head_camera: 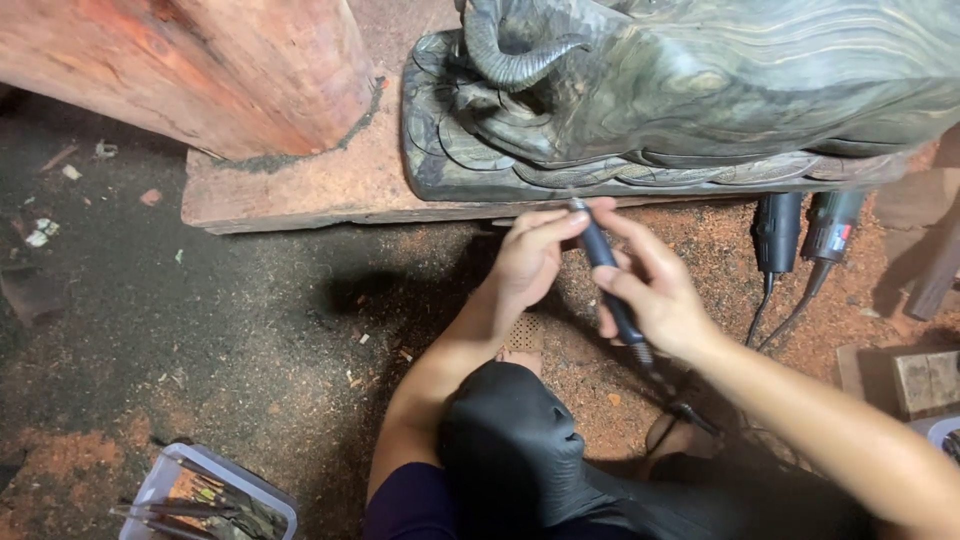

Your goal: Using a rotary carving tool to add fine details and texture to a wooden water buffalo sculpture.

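Sawdust floor [250, 330], both hands [528, 262] [655, 295] gripping rotary tool [610, 285], plastic tub [215, 495] holding, seemingly, small tools

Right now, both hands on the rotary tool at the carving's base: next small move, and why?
Probably ease the tip forward onto the base edge of the dark carving. The rotary handpiece is in the right hand, the left hand pinches near its tip, and the tip sits right at that edge; contact cannot be told.
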